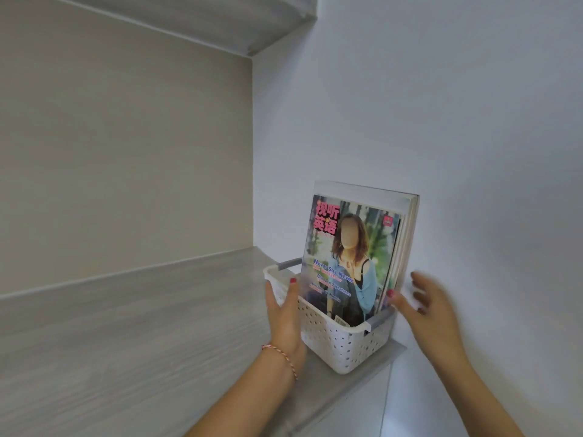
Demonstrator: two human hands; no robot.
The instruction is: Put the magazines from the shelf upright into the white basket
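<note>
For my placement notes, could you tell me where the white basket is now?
The white basket sits at the shelf's right end against the wall, holding upright magazines, between both hands.

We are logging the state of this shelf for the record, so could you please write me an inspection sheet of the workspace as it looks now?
Surface: grey wood-grain shelf, bare apart from the basket at its right end.
Job's things: white basket with perforated walls and grey handles, standing by the wall; magazines stand upright in it, a cover with a pink title in front, thicker volumes behind.
Clutter: nothing seen.
Grippers: left hand rests flat against the basket's left wall; right hand is open near the basket's right end, blurred, contact unclear.
Cables: nothing seen.
Surroundings: white wall on the right, beige back panel, another shelf above.
</note>
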